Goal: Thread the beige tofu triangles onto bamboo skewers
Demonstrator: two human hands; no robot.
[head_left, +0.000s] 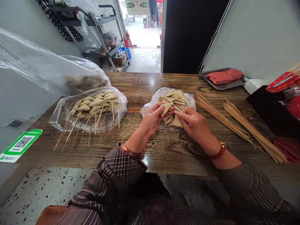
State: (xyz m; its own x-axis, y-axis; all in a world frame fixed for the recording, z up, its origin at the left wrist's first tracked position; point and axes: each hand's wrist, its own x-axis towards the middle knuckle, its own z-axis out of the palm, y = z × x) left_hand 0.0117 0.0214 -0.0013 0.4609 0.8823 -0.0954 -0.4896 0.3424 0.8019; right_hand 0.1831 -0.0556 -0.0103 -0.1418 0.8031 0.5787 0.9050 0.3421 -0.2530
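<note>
My left hand [153, 118] pinches a folded tan tofu-skin triangle [166, 108] between thumb and fingers. Close by on the right, my right hand [193, 123] is closed around a thin wooden skewer [172, 111], its point at the triangle; how deep it sits in the piece I cannot tell. Just beyond both hands, a heap of loose tofu-skin triangles [179, 96] lies on a clear plastic bag [150, 106]. To the left, threaded tofu-skin skewers [93, 103] rest in another clear bag, sticks pointing toward me.
Two bundles of bare skewers [253, 128] lie at right. A dark tray [221, 86] with pink-red food [225, 76] stands at the back right, near a black holder [272, 106]. A green QR card [22, 144] is at the left edge. A shelf cart [103, 34] stands beyond the table.
</note>
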